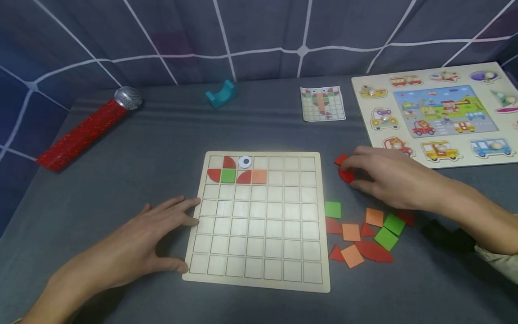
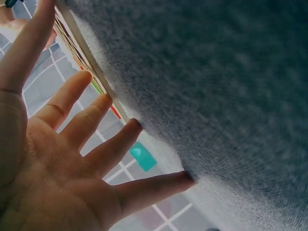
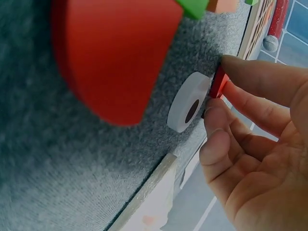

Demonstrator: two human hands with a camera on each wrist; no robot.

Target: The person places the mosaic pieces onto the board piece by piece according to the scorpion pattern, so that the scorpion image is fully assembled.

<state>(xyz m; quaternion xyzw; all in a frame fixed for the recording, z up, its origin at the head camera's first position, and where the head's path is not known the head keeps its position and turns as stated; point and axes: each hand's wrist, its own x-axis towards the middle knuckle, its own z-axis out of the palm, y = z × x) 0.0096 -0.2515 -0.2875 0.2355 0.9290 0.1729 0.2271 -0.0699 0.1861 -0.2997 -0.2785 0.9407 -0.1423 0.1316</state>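
Note:
A pale wooden grid board (image 1: 259, 225) lies in front of me. Its top rows carry red quarter-circle tiles (image 1: 229, 162), a green square (image 1: 228, 176), an orange square (image 1: 259, 177) and a round eye piece (image 1: 244, 162). My left hand (image 1: 162, 234) is spread along the board's left edge, thumb at the lower corner. To the right of the board, my right hand (image 1: 380, 175) pinches a red tile (image 3: 219, 82) between thumb and fingers, close over the table. Another red tile (image 1: 341, 159) lies by its fingertips. A second eye piece (image 3: 187, 103) sits beside that hand, hidden in the head view.
Loose green, orange and red tiles (image 1: 351, 232) lie scattered right of the board. Farther back are a small pattern card (image 1: 322, 110), a teal curved block (image 1: 221, 94) and a red microphone (image 1: 89, 128). A vehicle knob puzzle (image 1: 441, 81) occupies the back right.

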